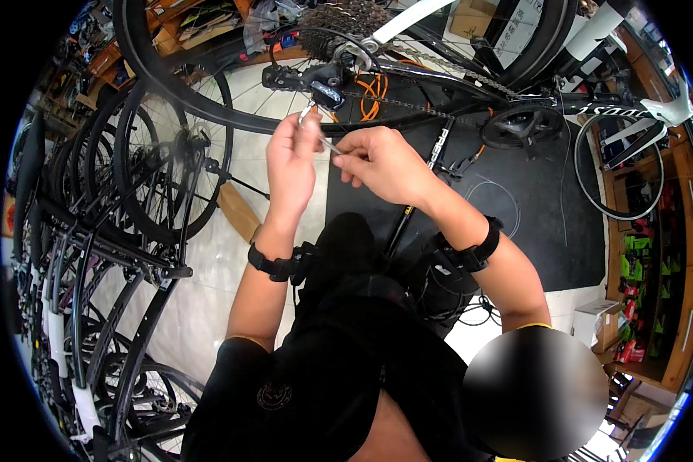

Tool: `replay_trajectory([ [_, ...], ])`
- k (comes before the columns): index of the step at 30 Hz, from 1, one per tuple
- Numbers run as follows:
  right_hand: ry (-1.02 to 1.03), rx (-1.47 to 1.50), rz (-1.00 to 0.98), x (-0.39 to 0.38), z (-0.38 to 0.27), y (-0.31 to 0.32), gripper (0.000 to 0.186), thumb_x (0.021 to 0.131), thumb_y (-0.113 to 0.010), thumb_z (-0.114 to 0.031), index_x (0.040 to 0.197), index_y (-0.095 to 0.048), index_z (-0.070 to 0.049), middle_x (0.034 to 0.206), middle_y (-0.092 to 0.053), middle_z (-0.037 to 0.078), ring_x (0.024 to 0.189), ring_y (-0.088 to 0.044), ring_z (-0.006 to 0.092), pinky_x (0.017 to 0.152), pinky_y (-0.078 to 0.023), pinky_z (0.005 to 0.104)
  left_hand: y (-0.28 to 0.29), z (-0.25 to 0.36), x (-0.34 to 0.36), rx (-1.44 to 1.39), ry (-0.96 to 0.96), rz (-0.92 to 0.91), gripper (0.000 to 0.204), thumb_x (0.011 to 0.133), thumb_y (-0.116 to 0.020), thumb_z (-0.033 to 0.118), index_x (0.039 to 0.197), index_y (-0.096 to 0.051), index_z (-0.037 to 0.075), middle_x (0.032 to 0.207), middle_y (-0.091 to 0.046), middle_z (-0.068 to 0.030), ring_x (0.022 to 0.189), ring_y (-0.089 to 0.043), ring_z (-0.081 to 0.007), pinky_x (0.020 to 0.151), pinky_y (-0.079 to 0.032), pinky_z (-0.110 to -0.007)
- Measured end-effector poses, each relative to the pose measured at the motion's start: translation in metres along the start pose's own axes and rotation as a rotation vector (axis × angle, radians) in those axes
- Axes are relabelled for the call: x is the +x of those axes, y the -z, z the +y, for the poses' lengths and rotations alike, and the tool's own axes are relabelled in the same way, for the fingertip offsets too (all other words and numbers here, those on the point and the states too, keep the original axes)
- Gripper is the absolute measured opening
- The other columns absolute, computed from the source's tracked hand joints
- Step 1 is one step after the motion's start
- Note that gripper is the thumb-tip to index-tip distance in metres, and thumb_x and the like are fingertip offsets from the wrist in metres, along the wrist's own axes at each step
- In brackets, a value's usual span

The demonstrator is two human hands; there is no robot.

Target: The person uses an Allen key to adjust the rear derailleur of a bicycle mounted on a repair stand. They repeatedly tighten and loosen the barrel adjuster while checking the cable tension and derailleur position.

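Just below the rear derailleur (327,94) of a raised bicycle, my two hands are close together. My left hand (295,154) is closed, fingertips pinching a thin silver metal rod (329,144); its kind is unclear and the fingers look slightly blurred. A shiny end shows above those fingers, close to the derailleur; whether it touches is unclear. My right hand (385,163) pinches the rod's other end between thumb and index finger. Above the derailleur sit the cassette (346,27) and the chain (470,75), which runs right to the crankset (523,127).
Several parked bicycles (81,254) line the left side. A black mat (554,254) lies on the floor with a loose thin cable (508,208) on it. An orange cord (373,100) hangs behind the wheel. Shelves (670,308) and a cardboard box (597,323) stand at right.
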State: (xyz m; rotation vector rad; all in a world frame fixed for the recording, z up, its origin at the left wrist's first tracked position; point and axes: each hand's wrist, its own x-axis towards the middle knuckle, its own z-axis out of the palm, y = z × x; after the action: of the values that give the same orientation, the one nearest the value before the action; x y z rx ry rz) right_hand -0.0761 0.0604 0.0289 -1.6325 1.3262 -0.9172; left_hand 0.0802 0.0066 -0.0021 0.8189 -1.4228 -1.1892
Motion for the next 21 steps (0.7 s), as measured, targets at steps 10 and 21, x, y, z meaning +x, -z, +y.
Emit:
replay_trajectory([
  [10,0.073,-0.188,0.180,-0.044,-0.002,0.032,0.016,0.086,-0.064,-0.009,0.095,-0.064,0.004,0.075,-0.067,0.010,0.066,-0.062,0.0130,0.064,-0.050,0.0270,0.020,-0.003,0.016,0.218,-0.124,-0.328,0.047,0.070,-0.082,0.009,0.099,-0.046,0.005,0.094,-0.056,-0.0037,0.087,-0.054,-0.0128,0.077,-0.045,-0.029],
  [21,0.080,-0.079,0.119,-0.033,0.030,0.028,0.019,0.088,-0.062,-0.012,0.096,-0.063,0.005,0.075,-0.065,0.007,0.069,-0.060,0.0102,0.065,-0.049,0.0259,0.018,-0.005,0.015,0.713,-0.372,-0.163,0.038,0.074,-0.078,0.009,0.092,-0.045,0.002,0.080,-0.057,-0.0080,0.075,-0.056,-0.0208,0.070,-0.046,-0.033],
])
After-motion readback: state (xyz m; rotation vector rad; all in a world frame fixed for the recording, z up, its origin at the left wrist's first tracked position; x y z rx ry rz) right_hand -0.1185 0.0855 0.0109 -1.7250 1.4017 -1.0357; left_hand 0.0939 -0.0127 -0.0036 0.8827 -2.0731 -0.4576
